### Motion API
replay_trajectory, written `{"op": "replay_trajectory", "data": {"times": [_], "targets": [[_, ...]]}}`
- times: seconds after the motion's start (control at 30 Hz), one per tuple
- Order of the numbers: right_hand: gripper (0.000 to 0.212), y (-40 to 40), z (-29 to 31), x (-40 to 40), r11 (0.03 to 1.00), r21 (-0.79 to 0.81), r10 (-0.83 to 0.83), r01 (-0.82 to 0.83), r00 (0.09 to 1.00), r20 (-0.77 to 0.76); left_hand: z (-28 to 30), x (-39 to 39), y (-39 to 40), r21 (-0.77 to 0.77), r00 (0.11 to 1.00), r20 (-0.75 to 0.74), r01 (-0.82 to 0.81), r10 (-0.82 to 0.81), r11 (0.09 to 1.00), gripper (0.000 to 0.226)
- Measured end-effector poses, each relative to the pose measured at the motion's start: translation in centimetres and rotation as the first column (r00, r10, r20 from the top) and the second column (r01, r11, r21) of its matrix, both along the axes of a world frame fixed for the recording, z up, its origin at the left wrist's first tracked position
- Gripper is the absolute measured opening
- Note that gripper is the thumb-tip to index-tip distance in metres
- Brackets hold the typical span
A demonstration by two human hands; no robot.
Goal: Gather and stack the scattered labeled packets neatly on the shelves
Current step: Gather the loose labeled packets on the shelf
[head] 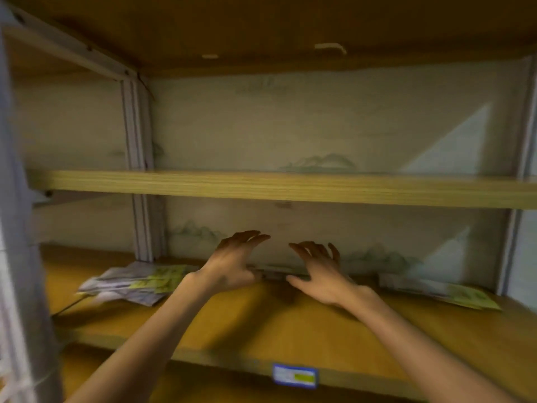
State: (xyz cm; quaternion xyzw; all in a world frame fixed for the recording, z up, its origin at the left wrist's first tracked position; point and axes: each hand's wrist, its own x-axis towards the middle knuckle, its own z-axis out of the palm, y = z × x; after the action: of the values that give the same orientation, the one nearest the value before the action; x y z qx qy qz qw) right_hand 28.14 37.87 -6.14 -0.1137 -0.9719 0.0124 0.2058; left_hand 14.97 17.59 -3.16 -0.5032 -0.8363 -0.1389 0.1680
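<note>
- We judge the gathering step is in hand: our left hand (232, 266) and right hand (318, 273) reach to the back of the shelf (261, 324), fingers spread and holding nothing.
- Between the two hands, just past the thumbs, lies a thin grey thing (274, 274) against the back wall; blur keeps us from saying whether it is a packet.
- A loose pile of packets (136, 282) lies just left of our left hand; a second pile (441, 290) lies well to the right of our right hand.
- Next we would likely close both hands on the middle thing, or sweep the side piles inward and square their edges.
- The shelf is bare orange-brown board; a blue label (295, 376) sits on its front edge, below our wrists.
- Above the hands runs an upper shelf (261, 186); grey metal posts (139, 170) frame the unit, with pale patterned wall behind.
</note>
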Motion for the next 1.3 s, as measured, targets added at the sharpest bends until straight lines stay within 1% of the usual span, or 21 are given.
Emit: {"op": "replay_trajectory", "data": {"times": [0.1,0.2,0.27,0.3,0.37,0.4,0.47,0.53,0.6,0.63,0.67,0.7,0.83,0.9,0.97,1.07,1.13,1.3], "targets": [[0.075,-5.6,-0.1,-4.3,0.999,-0.033,-0.013,0.012,1.000,-0.029,0.1,-5.1,-6.2,-0.018,1.000,0.018,0.004,-0.004,1.000,0.094],[0.075,-9.3,0.1,-7.0,0.999,0.020,-0.025,0.025,1.000,-0.016,-0.5,-9.7,-10.2,-0.031,0.998,0.057,0.007,-0.005,0.999,0.094],[0.074,-10.7,0.3,-7.8,0.998,0.027,-0.055,0.055,0.998,-0.016,-0.6,-11.8,-11.7,-0.040,0.995,0.103,0.006,-0.002,0.999,0.092],[0.074,-11.2,0.3,-7.9,0.998,0.020,-0.067,0.067,0.998,-0.015,-0.4,-12.3,-12.2,-0.072,0.994,0.113,0.009,-0.001,0.997,0.092],[0.074,-11.8,0.5,-7.7,0.996,0.030,-0.085,0.085,0.996,0.010,-0.1,-13.0,-13.0,-0.188,0.996,0.088,0.002,0.015,0.982,0.091],[0.074,-11.8,0.7,-7.6,0.995,0.042,-0.094,0.093,0.995,0.022,0.0,-13.5,-13.2,-0.249,0.996,0.075,-0.021,0.041,0.968,0.090],[0.073,-11.7,1.1,-7.4,0.993,0.056,-0.104,0.102,0.994,0.035,0.3,-14.6,-13.9,-0.359,0.987,0.076,-0.106,0.142,0.927,0.087],[0.072,-11.5,1.4,-7.3,0.994,0.036,-0.108,0.106,0.993,0.047,0.2,-15.8,-14.8,-0.457,0.964,0.098,-0.177,0.247,0.871,0.075],[0.071,-11.1,1.3,-6.8,0.994,0.002,-0.105,0.105,0.993,0.054,0.1,-16.6,-15.8,-0.523,0.940,0.097,-0.232,0.328,0.820,0.045],[0.071,-10.8,1.2,-6.5,0.994,-0.010,-0.105,0.106,0.993,0.057,0.1,-16.7,-16.3,-0.554,0.927,0.079,-0.264,0.365,0.789,0.037],[0.071,-10.7,1.1,-6.2,0.994,-0.018,-0.106,0.107,0.992,0.061,0.3,-16.8,-16.8,-0.566,0.919,0.072,-0.283,0.388,0.774,0.038],[0.071,-10.6,1.1,-5.8,0.994,-0.022,-0.108,0.109,0.992,0.065,0.5,-16.9,-17.2,-0.580,0.913,0.062,-0.296,0.404,0.759,0.045],[0.071,-10.3,1.0,-5.0,0.993,-0.033,-0.107,0.110,0.991,0.075,0.6,-17.6,-17.8,-0.551,0.901,0.036,-0.343,0.433,0.761,0.072],[0.071,-10.3,1.0,-4.8,0.993,-0.036,-0.106,0.109,0.991,0.078,0.7,-17.8,-17.8,-0.553,0.895,0.037,-0.352,0.444,0.756,0.080],[0.070,-10.3,1.0,-4.7,0.993,-0.038,-0.106,0.109,0.992,0.073,0.9,-17.9,-17.8,-0.555,0.888,0.050,-0.356,0.458,0.751,0.081],[0.070,-10.4,1.1,-4.6,0.993,-0.047,-0.104,0.107,0.992,0.066,1.1,-18.2,-17.8,-0.569,0.867,0.134,-0.329,0.480,0.753,0.083],[0.069,-10.7,1.0,-4.6,0.994,-0.044,-0.101,0.104,0.993,0.066,0.9,-18.6,-17.8,-0.570,0.866,0.140,-0.327,0.481,0.754,0.087],[0.070,-11.2,0.1,-4.8,0.993,-0.036,-0.109,0.113,0.989,0.097,1.2,-19.1,-18.1,-0.561,0.870,0.151,-0.316,0.470,0.765,0.077]]}}
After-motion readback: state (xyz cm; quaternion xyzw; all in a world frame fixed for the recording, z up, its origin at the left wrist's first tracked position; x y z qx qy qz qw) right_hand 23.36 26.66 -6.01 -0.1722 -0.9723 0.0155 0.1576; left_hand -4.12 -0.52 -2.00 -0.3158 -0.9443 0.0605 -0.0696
